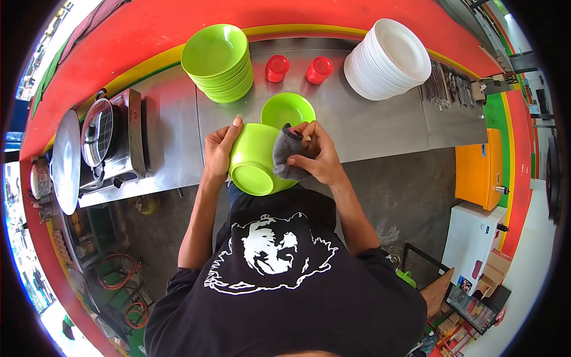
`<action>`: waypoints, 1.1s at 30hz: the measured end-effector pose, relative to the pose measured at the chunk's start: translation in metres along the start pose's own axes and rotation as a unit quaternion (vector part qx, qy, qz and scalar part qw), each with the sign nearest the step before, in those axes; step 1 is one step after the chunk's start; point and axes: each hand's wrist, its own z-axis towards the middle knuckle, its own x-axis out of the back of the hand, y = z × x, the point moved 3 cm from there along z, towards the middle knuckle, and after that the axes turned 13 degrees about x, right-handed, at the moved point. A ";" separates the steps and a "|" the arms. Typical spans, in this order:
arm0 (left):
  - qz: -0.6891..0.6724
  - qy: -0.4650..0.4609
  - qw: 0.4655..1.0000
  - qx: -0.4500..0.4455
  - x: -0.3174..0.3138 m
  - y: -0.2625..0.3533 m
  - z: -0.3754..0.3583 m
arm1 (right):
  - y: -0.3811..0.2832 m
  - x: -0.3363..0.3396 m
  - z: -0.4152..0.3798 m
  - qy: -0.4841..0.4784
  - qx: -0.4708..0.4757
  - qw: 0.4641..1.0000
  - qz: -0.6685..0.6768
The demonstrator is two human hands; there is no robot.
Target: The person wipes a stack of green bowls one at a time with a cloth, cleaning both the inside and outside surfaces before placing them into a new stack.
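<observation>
Gripping the tilted green bowl (252, 152) near the tabletop's (372, 134) front edge, the left hand (219, 149) could lose it if the gray cloth (286, 156) held by the right hand (321, 156) pushes too hard, knocking the second bowl (288, 106) behind. The held bowl's interior and most left-hand fingertips are hidden.

Left hand (220, 146) grips green bowl (253, 154). Right hand (318, 156) holds gray cloth (288, 156) against the bowl's side.

Lime-green bowl (253, 156); gray cloth (288, 156); red cups (277, 68); white plates (392, 58).
</observation>
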 end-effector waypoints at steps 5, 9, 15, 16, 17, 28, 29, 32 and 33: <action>0.130 0.028 0.990 -0.056 -0.003 0.016 -0.006 | 0.008 -0.005 0.010 -0.037 -0.070 0.990 -0.121; 0.194 0.066 0.974 -0.098 -0.013 0.024 -0.016 | 0.004 -0.020 0.019 0.010 -0.060 0.966 -0.253; 0.104 0.101 0.984 -0.107 -0.005 0.022 -0.017 | 0.008 -0.031 0.013 0.131 0.022 0.962 -0.239; 0.071 0.105 0.987 -0.100 -0.003 0.020 -0.015 | 0.015 -0.029 0.008 0.157 0.031 0.967 -0.199; -0.003 0.115 0.990 -0.085 -0.003 0.018 -0.014 | 0.021 -0.028 0.004 0.183 0.039 0.969 -0.159; -0.326 0.145 0.934 -0.011 -0.028 -0.006 -0.017 | 0.053 -0.046 -0.017 0.404 0.100 0.908 -0.043; -0.297 0.145 0.943 -0.023 -0.023 -0.013 -0.012 | 0.056 -0.042 -0.017 0.378 0.082 0.922 -0.028; -0.165 0.142 0.976 -0.016 0.001 -0.012 -0.010 | 0.059 -0.021 -0.018 0.296 0.029 0.955 -0.018; -0.112 0.139 0.984 -0.005 0.007 -0.009 -0.011 | 0.053 -0.020 -0.016 0.266 0.007 0.963 -0.037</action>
